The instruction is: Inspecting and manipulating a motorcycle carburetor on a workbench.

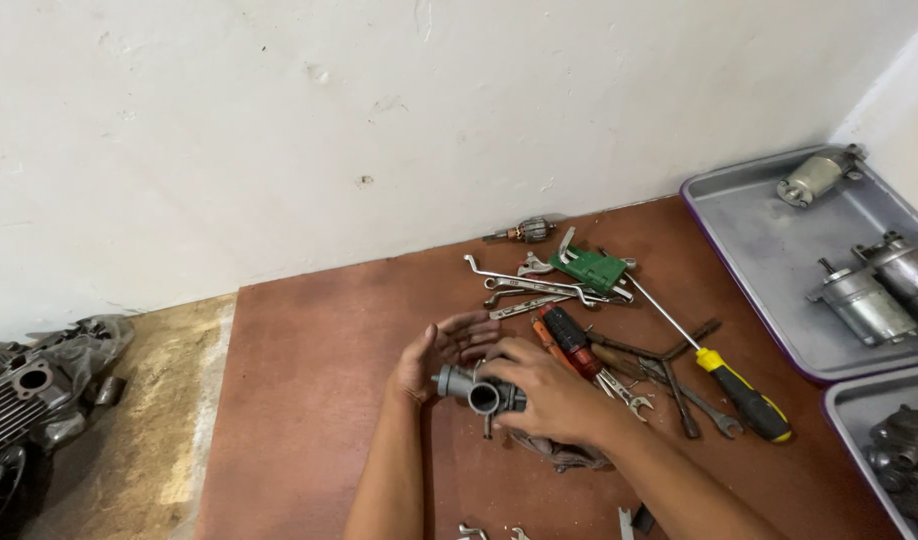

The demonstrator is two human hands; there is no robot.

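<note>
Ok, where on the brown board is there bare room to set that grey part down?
The widest bare patch of the brown board lies left of the left hand, out to the board's left edge. A second strip runs along the wall, left of the wrenches. Right of the right hand it is crowded: screwdriver, pliers and spanners up to the grey tray.
</note>
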